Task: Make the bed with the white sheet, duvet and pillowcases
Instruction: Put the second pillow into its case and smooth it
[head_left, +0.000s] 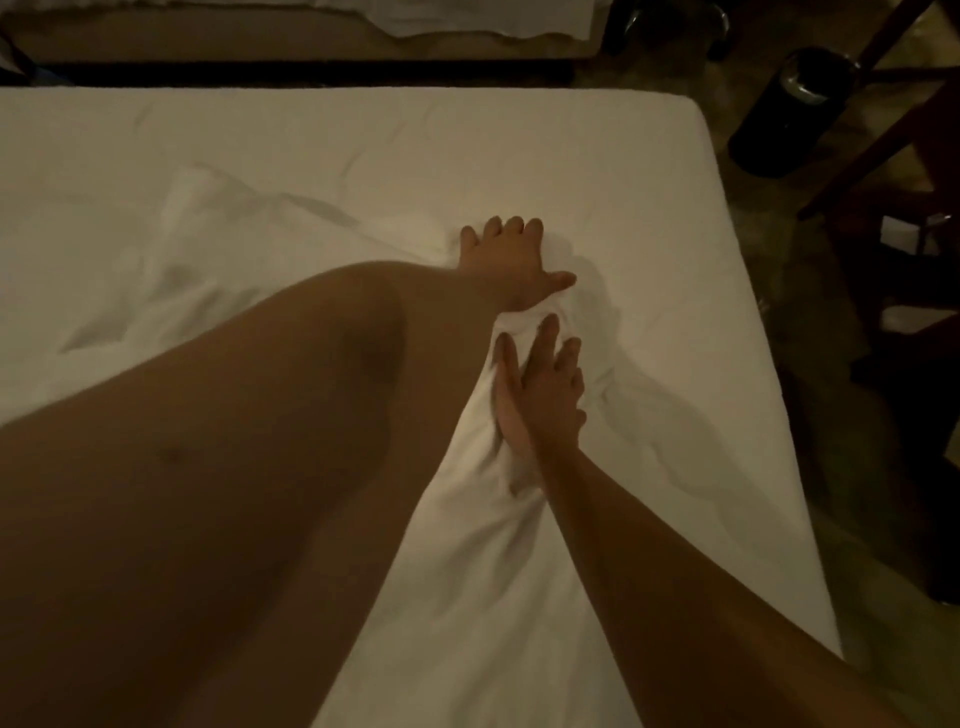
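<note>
A white mattress (597, 156) fills most of the view, its right edge and far corner visible. A crumpled white sheet (483, 561) lies across it, bunched into a ridge running from the near side toward the middle. My left hand (506, 267) reaches far over the bed, with its fingers curled on the bunched top end of this sheet and its thumb sticking out to the right. Just below it, my right hand (543, 387) rests on the same ridge with its fingers spread. No duvet or pillowcase can be told apart from the sheet in this dim light.
A black bin (784, 114) stands on the floor beyond the bed's far right corner. Dark wooden furniture (904, 218) lines the right side. More white linen (467, 21) lies on a surface past the far edge. A narrow strip of floor runs along the bed's right side.
</note>
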